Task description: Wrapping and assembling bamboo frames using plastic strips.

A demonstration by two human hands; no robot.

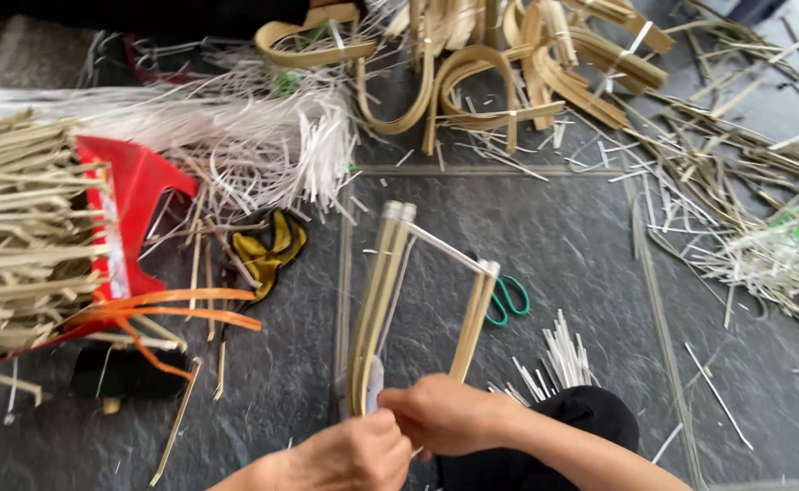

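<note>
On the grey stone floor (554, 236), a heap of bent bamboo bundles (499, 73) lies far off, and a red plastic stool (131, 195) holds loose strips at left. Nearer, both hands grasp the bottom of a U-shaped bamboo bundle (377, 300): the left hand (349, 455) and right hand (449, 416) are clenched around its curved base. Green scissors (507, 300) lie just beside it. The sprung strips might well slip from a loosened grip.

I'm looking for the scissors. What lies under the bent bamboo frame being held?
Green-handled scissors lie on the dark stone floor just behind the bent bamboo frame's right leg. Only the handles show; the leg covers the blades. White strips lie nearby.
</note>
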